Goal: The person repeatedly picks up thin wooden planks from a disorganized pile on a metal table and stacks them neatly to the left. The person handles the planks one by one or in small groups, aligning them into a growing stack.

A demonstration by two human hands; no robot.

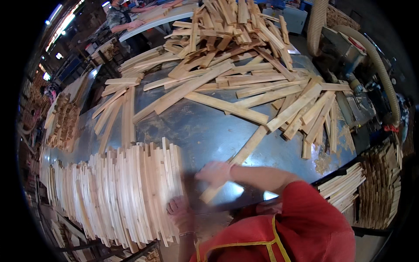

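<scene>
My left hand (180,210) is at the right end of a long row of wooden strips (118,192) standing side by side along the table's near left edge. Its fingers are curled against the last strips; whatever they may hold is hidden. My right hand (214,173), smeared by motion, reaches across the front of the table over a loose wooden strip (251,146). That strip slants under the hand toward the near edge. Whether the fingers grip it cannot be made out.
A big heap of loose strips (235,26) covers the back of the metal table (200,135). More strips (318,109) lie right, beside a machine with a ribbed hose (316,26). Stacked strips (342,187) stand near right. Another person (126,19) works at a far-left table.
</scene>
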